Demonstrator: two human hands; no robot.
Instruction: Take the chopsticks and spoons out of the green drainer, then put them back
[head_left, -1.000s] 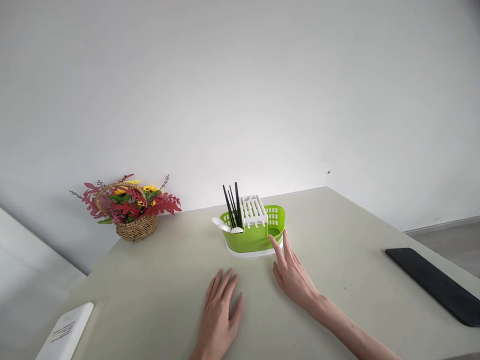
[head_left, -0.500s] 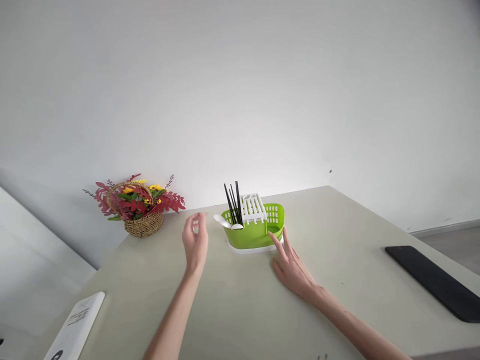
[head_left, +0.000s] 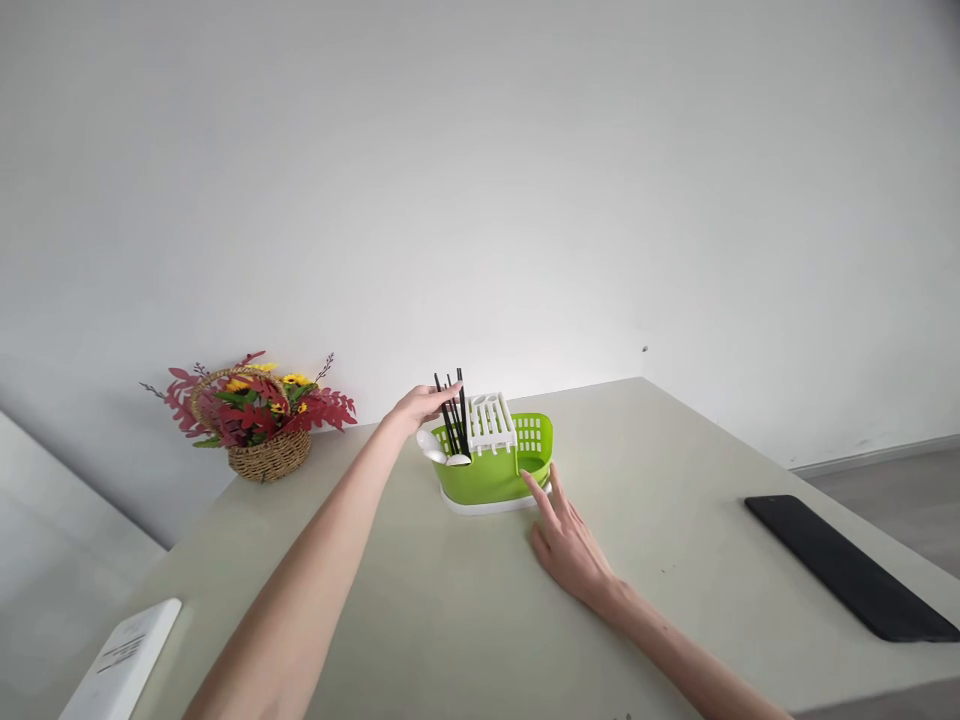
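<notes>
Table point(head_left: 465, 620): pale, set against a white wall.

Far left corner: wicker basket point(head_left: 268, 450) filled with red leaves and yellow flowers, well apart from the hands.

Near left edge: white booklet point(head_left: 124, 660) with dark print, lying flat.

Right edge: long black flat slab point(head_left: 847, 565), lying flat, well apart from everything else.

Nothing lies between either hand and the rack.

Left hand point(head_left: 421, 405): reached out over the table to the left end of the rack, fingers loosely curled with the fingertips at the upper ends of the black chopsticks point(head_left: 452, 418). They touch the sticks or come just beside them; whether they are pinched around them I cannot tell.

Right hand point(head_left: 570, 540): flat on the table, palm down, fingers spread and extended. The index fingertip meets the near right corner of the rack at its white base tray point(head_left: 495, 502). It holds nothing.

Green plastic drainer rack point(head_left: 499, 470): stands mid-table toward the far side, on the white tray. Contents: several black chopsticks standing upright and slightly fanned in the left end; two white spoons point(head_left: 439, 452) beside them, bowls jutting over the left rim; a white slotted insert point(head_left: 491, 422) in the middle. The right compartment with the perforated wall shows nothing inside.
</notes>
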